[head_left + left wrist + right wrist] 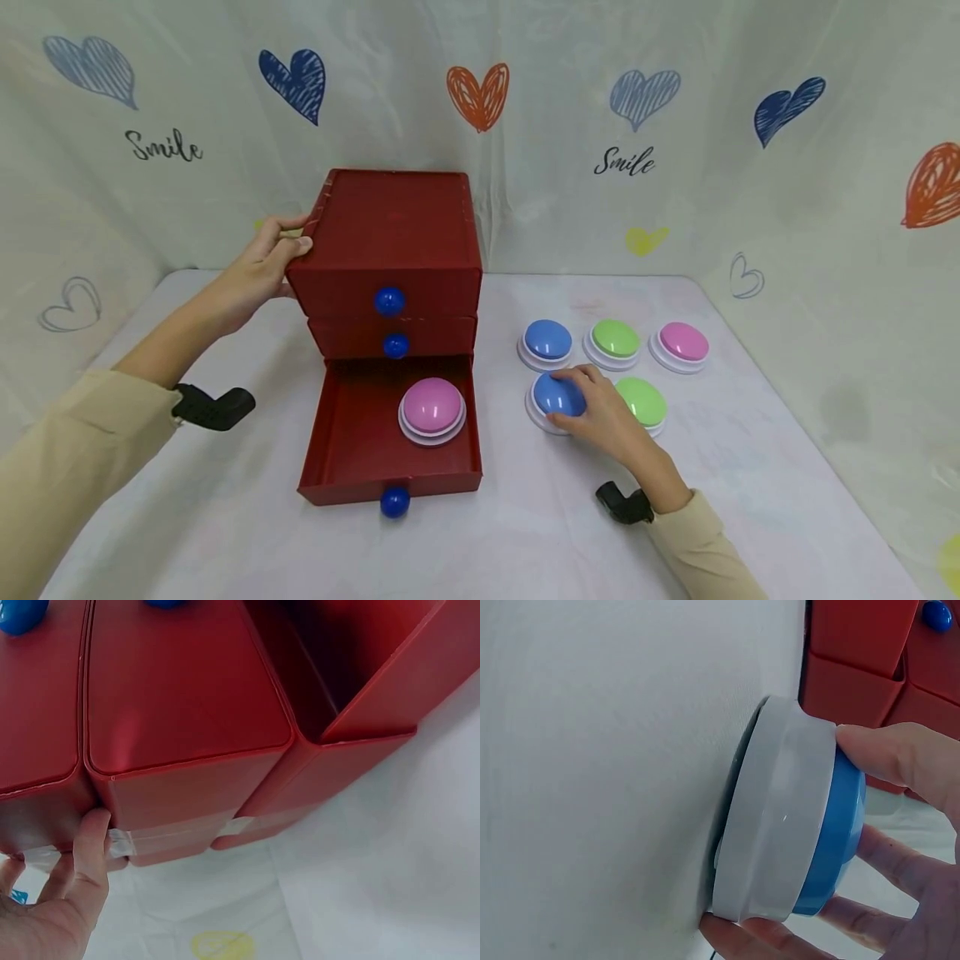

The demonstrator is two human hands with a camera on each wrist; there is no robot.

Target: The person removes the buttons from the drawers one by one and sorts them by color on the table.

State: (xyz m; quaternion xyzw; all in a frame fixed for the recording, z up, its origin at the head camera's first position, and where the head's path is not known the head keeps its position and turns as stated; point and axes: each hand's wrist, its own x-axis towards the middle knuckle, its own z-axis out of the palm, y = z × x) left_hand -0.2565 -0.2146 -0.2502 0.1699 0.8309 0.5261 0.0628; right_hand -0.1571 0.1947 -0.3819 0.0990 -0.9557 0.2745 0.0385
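Nearest you, at lower centre, the open bottom drawer (360, 433) holds a pink button (431, 408). At left, your left hand (262, 267) grips the red chest (390, 242). Right of centre, your right hand (600, 412) clasps the blue button (557, 396) on the counter (750, 467).

Pink button (682, 342), two green buttons (616, 337), second blue button (547, 339); heart-print backdrop (825, 208).

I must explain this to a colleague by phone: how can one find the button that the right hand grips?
Start at the red drawer box; five dome buttons lie to its right in two rows. The blue button sits in the near row, closest to the open bottom drawer. Unlike the other blue button behind it, fingers curl around it.
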